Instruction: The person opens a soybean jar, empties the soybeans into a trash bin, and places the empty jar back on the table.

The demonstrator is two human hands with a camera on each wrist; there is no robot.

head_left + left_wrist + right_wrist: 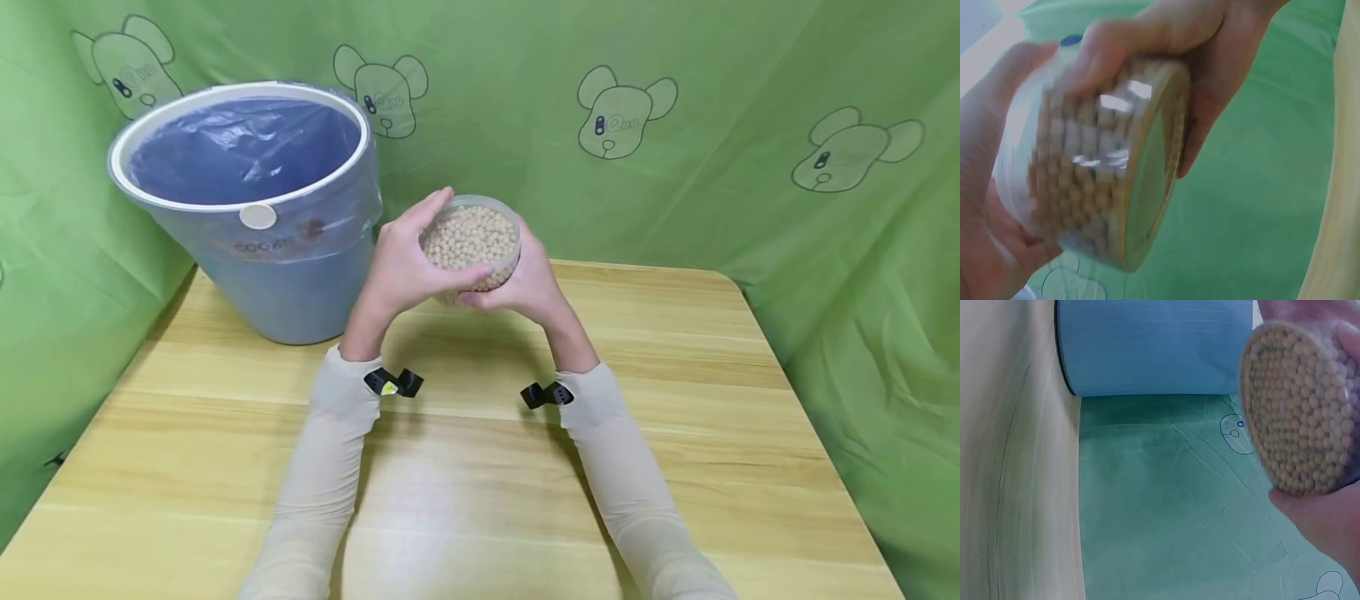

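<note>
A clear round plastic tub [504, 271] full of small beige balls [470, 236], which look like dried soybeans, is held above the table. My left hand [402, 260] grips its left side, thumb across the near side. On the right side my right hand [534, 279] grips it too, with the thumb at the lower front. The tub tilts, and no lid covers its top in the head view. Its base [1159, 175] shows in the left wrist view, where motion blurs it. Balls press against the clear wall [1297, 412] in the right wrist view.
A blue bin [300, 292] with a white rim and a clear plastic liner stands at the table's back left, just left of the hands. The wooden table [465, 500] spreads beneath both arms. Green cloth [510, 67] with mouse-like drawings hangs behind and at the sides.
</note>
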